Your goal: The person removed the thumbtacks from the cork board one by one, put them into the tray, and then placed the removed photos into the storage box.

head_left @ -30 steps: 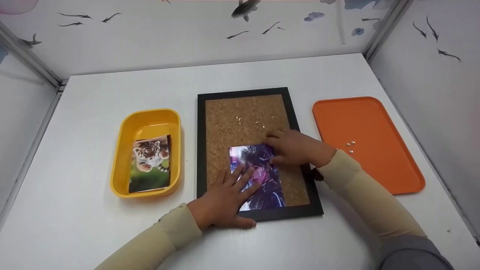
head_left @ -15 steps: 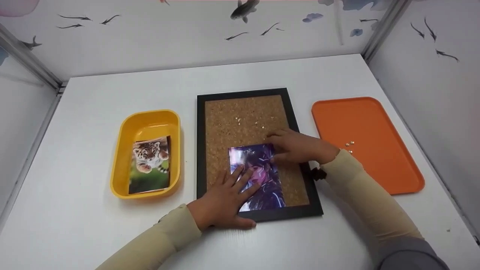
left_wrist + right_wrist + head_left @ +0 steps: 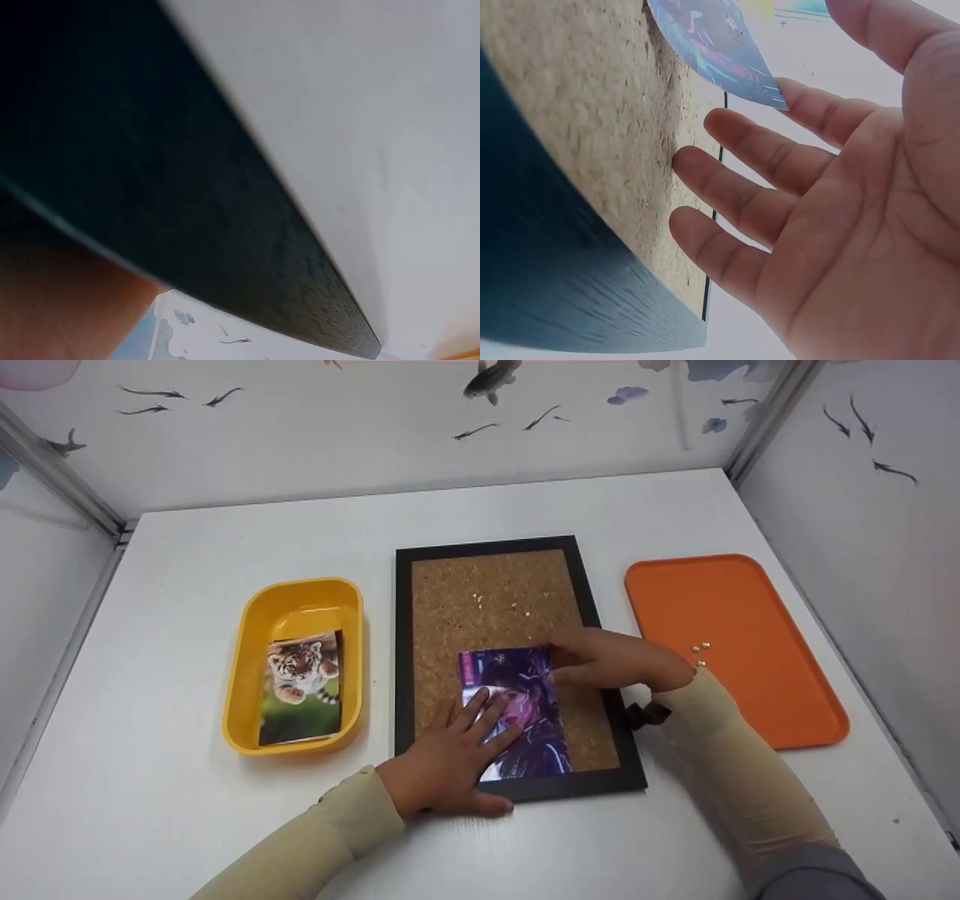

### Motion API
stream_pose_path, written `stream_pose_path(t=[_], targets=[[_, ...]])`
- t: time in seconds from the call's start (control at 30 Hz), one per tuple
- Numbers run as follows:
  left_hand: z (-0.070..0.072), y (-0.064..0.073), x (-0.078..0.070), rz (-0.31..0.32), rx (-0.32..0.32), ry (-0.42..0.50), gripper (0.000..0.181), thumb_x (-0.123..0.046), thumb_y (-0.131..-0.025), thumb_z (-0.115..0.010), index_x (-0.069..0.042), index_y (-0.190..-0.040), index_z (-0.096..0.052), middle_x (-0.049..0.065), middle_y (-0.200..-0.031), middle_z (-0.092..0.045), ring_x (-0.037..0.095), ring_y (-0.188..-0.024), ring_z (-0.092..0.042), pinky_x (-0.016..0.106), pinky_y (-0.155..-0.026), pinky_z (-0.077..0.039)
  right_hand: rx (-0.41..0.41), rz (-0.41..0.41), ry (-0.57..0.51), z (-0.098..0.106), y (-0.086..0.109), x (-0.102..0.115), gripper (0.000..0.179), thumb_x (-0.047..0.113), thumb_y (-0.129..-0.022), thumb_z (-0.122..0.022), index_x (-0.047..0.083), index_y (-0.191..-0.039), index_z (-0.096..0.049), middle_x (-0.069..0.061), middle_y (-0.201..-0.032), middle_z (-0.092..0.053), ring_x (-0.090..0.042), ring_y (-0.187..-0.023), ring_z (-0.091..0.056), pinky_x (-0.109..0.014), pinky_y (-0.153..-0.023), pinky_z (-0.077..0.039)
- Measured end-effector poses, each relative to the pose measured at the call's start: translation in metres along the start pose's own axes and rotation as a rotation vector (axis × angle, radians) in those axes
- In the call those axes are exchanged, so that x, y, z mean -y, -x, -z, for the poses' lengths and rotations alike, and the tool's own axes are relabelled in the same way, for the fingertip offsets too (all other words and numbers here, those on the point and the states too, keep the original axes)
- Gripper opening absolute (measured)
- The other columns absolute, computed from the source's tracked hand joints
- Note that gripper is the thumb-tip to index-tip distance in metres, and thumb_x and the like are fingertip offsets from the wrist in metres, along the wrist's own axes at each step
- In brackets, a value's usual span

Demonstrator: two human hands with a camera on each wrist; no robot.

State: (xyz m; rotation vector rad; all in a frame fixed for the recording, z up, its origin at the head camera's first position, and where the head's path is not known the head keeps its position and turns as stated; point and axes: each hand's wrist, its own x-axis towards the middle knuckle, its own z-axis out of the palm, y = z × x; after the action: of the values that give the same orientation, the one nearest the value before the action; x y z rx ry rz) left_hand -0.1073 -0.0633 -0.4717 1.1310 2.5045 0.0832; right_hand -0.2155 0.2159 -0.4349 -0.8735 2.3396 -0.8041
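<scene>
A glossy purple picture card (image 3: 536,742) lies on the lower part of a black-framed corkboard (image 3: 487,574). My left hand (image 3: 454,769) rests flat on the card's lower left, fingers spread, its thumb over the frame's near edge. At the card's upper right corner is my right hand (image 3: 626,656). In the right wrist view, the card's corner lifts off the cork and overlaps the index fingertip. The other fingers (image 3: 735,202) are loosely extended close to the cork, and the thumb stands apart from the card. The left wrist view is mostly filled by the dark frame (image 3: 225,225).
Several tiny shiny pieces (image 3: 478,600) dot the cork above the card. To the left, a yellow tray (image 3: 232,682) holds picture cards with a tiger picture (image 3: 300,690) on top. An orange tray (image 3: 787,682) on the right bears three small shiny pieces (image 3: 701,664).
My right hand has shifted slightly right, its wrist nearer the orange tray. The glare on the card has moved lower. My left hand stays in place.
</scene>
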Motion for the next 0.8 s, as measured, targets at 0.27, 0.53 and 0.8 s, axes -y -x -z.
stream_pose_path(t=[0.27,0.53,0.8], targets=[[-0.001,0.0,0.0,-0.009,-0.014,0.0,0.1,-0.087,-0.082,-0.035,-0.035,-0.159,0.0,0.004,-0.165,0.015,0.032,-0.148,0.02,0.061,-0.115,0.004,0.0,0.011,-0.034,-0.004,0.004,0.001,0.05,0.027,-0.099,-0.063,0.018,-0.145,-0.047,0.0,-0.138,-0.054,-0.016,-0.124,-0.052,-0.043,-0.107,-0.041],[-0.001,0.0,0.0,-0.014,-0.023,-0.009,0.101,-0.086,-0.083,-0.037,-0.033,-0.16,0.0,0.004,-0.166,0.013,0.033,-0.148,0.018,0.062,-0.114,0.003,0.028,0.034,-0.125,-0.008,0.008,0.002,0.055,0.02,-0.097,-0.067,0.017,-0.147,-0.044,0.003,-0.14,-0.055,-0.016,-0.128,-0.053,-0.042,-0.105,-0.044],[-0.001,0.0,0.0,-0.008,-0.012,-0.005,0.101,-0.085,-0.083,-0.038,-0.033,-0.159,0.002,0.004,-0.165,0.015,0.033,-0.148,0.019,0.062,-0.114,0.005,0.022,0.018,-0.18,-0.014,0.011,0.005,0.054,0.017,-0.098,-0.064,0.019,-0.148,-0.044,-0.001,-0.139,-0.055,-0.025,-0.126,-0.056,-0.048,-0.1,-0.047]])
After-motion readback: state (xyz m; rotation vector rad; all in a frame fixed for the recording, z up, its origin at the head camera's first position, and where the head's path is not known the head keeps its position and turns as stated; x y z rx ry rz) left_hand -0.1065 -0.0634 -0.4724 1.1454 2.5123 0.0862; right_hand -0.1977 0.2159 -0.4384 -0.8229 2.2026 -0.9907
